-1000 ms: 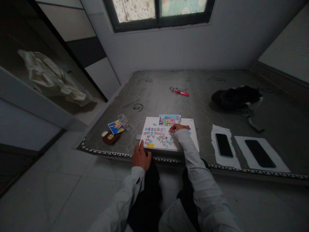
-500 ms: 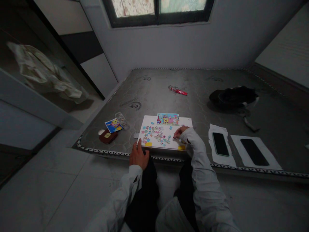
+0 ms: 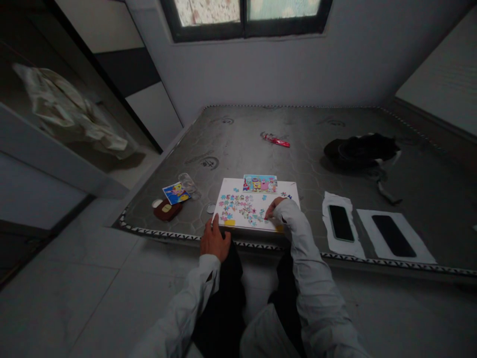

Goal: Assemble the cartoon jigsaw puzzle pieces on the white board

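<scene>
A white board [image 3: 231, 186], thick like a flat box, lies near the front edge of the mattress. Small jigsaw pieces [image 3: 244, 206] in pale blue and pink are scattered over its left and middle parts. Along its far edge lies a cartoon picture card [image 3: 260, 184]. My left hand [image 3: 216, 241] rests at the board's front left corner, fingers stretched out and thumb apart. Over the right part, my right hand [image 3: 275, 206] points down with its fingers pinched together at a small jigsaw piece, mostly hidden by the fingertips. My sleeve covers the board's front right.
Left of the board are a blue and yellow card [image 3: 176, 193], a clear plastic case [image 3: 189, 184] and a brown pouch [image 3: 167, 211]. Two phones, one [image 3: 341, 223] beside another [image 3: 393, 235], lie on white sheets at right. Farther back are a red packet [image 3: 276, 140] and a black bag [image 3: 361, 151].
My right hand has shifted slightly left and down over the board, its fingertips now lower among the pieces. The left hand stays at the corner.
</scene>
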Demonstrator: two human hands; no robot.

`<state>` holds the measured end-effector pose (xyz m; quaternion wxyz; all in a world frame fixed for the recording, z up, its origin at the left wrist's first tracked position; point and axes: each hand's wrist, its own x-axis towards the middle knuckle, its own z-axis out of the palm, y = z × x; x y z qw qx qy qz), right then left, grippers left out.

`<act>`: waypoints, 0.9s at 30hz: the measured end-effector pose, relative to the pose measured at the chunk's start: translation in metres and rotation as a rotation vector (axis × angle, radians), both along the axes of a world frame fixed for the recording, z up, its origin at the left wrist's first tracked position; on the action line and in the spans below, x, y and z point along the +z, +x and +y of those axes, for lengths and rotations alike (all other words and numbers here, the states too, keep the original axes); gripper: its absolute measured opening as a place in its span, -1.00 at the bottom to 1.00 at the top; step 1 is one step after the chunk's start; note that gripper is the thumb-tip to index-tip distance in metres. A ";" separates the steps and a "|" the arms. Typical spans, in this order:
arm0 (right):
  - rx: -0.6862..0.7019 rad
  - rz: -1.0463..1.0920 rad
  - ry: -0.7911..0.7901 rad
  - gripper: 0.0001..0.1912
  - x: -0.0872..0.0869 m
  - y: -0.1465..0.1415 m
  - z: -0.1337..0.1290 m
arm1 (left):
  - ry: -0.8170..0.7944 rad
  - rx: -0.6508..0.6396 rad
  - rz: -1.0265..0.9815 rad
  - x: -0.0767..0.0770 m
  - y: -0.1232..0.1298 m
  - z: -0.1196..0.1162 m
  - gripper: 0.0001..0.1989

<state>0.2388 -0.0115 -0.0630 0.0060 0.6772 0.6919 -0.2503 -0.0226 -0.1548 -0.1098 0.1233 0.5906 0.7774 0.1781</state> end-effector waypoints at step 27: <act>-0.275 -0.010 0.250 -0.78 -0.029 0.072 0.027 | -0.011 -0.008 0.020 -0.001 -0.001 0.002 -0.25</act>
